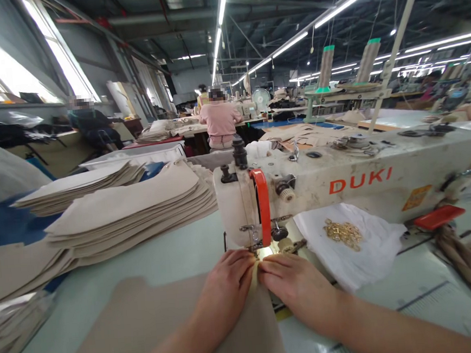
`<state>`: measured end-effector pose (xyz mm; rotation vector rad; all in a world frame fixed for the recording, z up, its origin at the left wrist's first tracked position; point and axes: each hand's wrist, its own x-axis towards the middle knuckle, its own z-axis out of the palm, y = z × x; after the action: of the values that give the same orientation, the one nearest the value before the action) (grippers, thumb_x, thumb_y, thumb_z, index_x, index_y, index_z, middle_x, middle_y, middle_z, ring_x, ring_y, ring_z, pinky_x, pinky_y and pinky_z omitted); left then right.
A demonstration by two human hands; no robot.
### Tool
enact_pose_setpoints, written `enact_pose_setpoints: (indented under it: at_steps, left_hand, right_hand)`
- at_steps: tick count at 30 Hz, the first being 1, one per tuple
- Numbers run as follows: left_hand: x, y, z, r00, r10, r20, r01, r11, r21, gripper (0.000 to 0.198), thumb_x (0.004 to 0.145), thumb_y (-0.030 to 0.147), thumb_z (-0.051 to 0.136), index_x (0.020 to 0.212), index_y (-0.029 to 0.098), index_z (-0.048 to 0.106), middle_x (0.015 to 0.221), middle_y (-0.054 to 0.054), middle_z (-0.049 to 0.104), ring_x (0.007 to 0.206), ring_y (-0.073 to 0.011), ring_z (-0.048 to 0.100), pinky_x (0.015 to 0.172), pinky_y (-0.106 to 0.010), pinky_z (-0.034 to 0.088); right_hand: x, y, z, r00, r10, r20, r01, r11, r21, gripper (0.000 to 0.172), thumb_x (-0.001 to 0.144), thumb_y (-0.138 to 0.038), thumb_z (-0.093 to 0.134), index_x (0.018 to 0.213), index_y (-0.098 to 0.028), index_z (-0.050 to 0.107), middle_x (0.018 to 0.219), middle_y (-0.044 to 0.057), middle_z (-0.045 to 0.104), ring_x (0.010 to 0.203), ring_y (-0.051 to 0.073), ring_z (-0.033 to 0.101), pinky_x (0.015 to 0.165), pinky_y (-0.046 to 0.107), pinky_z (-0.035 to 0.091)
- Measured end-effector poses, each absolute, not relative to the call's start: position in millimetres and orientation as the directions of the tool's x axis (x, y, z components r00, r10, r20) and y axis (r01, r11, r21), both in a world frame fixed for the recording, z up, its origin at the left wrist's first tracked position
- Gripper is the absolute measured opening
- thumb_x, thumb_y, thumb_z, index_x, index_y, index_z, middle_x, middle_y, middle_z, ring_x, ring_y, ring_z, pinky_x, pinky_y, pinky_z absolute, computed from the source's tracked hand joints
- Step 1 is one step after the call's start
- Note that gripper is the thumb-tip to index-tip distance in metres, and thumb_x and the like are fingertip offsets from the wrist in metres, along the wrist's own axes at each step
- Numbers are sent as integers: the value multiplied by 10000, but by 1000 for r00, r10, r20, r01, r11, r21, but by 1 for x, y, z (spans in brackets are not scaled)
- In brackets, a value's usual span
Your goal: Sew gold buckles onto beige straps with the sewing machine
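A beige fabric panel lies across the pale green table and runs up to the needle area of a white sewing machine. My left hand has its fingers drawn together on the panel's right edge, just in front of the lit needle area. Close beside it, my right hand grips the same edge, fingers bent and pressed together. Between the hands a narrow strip of the edge looks yellowish and folded. The needle and presser foot are mostly hidden behind my fingers.
Stacked beige panels stand left of the machine. Small gold-coloured metal pieces lie on a white plastic bag under the machine arm. A red tray sits farther right. A person in pink sits ahead.
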<state>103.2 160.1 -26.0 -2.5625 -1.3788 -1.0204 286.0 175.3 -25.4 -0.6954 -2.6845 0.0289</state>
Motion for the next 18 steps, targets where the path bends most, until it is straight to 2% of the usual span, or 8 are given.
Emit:
enact_pose_setpoints:
  at_steps: [7,18]
  left_hand:
    - [100,146,-30,419,752,509,813,-560,159,297,937,180,395,1083,118,646,1087,-101,694,1048,-212,626,956,-366,527]
    - [96,147,-30,448,788,422,834,-539,120,369,955,231,344,1120,113,653,1152,-117,681,1093,-214,630,972,-361,508]
  right_hand:
    - [294,169,-23,-849,397,349,383,917,-111,119,888,-144,598,1001,-121,625,1050,59,650,1032,182,565,992,291,429]
    - [292,171,-17,-879,397,264,387,917,-92,58,898,-149,583,938,-118,611,996,60,634,991,192,558,959,299,441]
